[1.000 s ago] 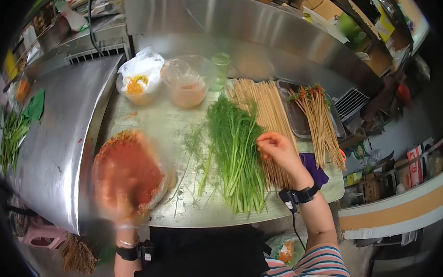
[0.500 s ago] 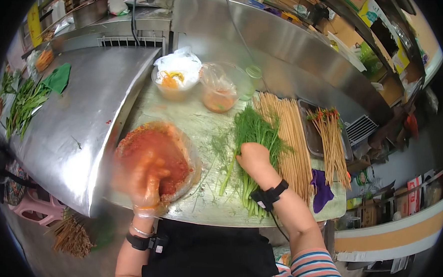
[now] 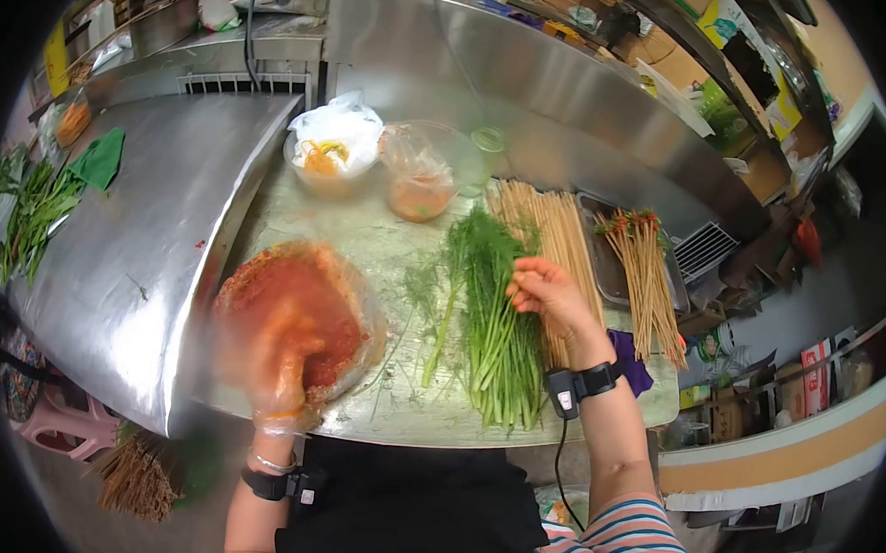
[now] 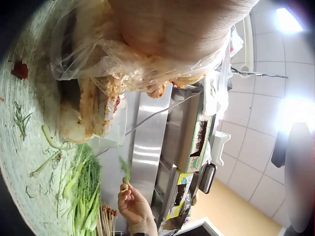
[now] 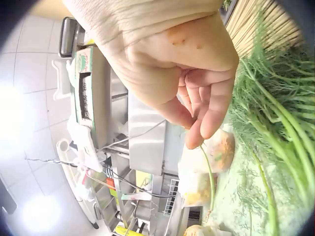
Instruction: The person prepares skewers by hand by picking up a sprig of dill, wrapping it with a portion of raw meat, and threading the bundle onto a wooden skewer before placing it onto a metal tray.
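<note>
In a plastic-lined bowl (image 3: pixel 363 317) of red paste (image 3: pixel 298 279), my left hand (image 3: pixel 281 353) wears a clear plastic glove smeared with red; blur hides how its fingers lie. In the left wrist view the glove (image 4: pixel 142 69) bunches around the wrist. My bare right hand (image 3: pixel 552 297) is raised over the heap of feathery green stalks (image 3: pixel 500 340). Its thumb and fingertips pinch a thin green stem (image 5: pixel 210 179) in the right wrist view, and the left wrist view shows a feathery sprig (image 4: pixel 125 168) at those fingers.
Wooden skewers (image 3: pixel 555 237) lie behind the greens; red-tipped skewers (image 3: pixel 648 277) rest on a dark tray (image 3: pixel 600 240). Two tubs (image 3: pixel 330 175) (image 3: pixel 417 200) stand at the back. A purple cloth (image 3: pixel 631 364) is at the right edge, a steel surface (image 3: pixel 155 221) at the left.
My right hand has risen from the greens and shifted right, its fingertips now visible. My left hand stays in the bowl, with its fingers blurred in both moments.
</note>
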`<state>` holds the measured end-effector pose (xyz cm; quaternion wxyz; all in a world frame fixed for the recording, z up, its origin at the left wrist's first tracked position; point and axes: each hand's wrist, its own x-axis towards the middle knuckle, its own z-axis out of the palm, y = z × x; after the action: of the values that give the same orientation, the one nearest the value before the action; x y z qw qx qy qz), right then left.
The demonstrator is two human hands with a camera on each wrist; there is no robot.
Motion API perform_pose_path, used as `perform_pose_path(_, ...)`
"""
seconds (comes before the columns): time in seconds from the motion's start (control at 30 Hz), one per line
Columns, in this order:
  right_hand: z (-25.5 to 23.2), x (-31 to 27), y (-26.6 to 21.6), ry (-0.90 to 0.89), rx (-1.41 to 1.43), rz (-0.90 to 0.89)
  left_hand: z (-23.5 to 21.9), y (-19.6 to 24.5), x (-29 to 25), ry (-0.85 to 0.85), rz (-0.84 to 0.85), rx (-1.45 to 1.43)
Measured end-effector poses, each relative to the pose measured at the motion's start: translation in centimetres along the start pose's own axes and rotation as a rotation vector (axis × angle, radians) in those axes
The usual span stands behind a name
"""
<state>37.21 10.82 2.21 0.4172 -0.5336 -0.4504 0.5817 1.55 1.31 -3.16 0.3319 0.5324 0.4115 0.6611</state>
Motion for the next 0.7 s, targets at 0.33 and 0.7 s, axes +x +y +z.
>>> perform_pose_path(0.33,-1.4,-1.0,0.9,0.006,-0.145,-0.123,-0.2,-0.8,0.1,0.041,0.071,0.207)
perform_pose_path(0.7,5.4,-4.9,-3.9,-0.281,-0.102,-0.156,2.4,4.9,1.2,-0.189,0.189,0.501)
